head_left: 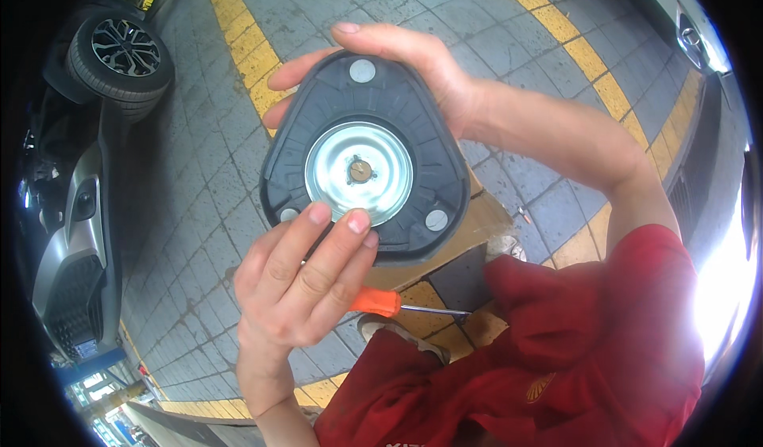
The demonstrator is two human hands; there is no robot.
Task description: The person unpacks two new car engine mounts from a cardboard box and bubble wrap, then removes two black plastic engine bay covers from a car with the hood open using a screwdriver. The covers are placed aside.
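Observation:
A black, rounded-triangular strut mount (pixel 437 157) is held up in front of me, with a shiny metal dish (pixel 322 161) in its centre and a round silver spot near each corner. My right hand (pixel 425 61) reaches round its top edge, thumb and fingers spread along the far side. Fingertips of my left hand (pixel 298 276) rest on its lower edge, just below the dish. An orange-handled screwdriver (pixel 377 301) sticks out from under that left hand, its shaft pointing right; the grip on its handle is mostly hidden.
Below the mount lies a piece of brown cardboard (pixel 469 228) on grey floor tiles (pixel 211 161) with yellow lines (pixel 242 38). A dark car (pixel 83 232) and an alloy wheel (pixel 123 54) are at left. A light-coloured car (pixel 707 26) stands at right. My shoes (pixel 401 336) show below.

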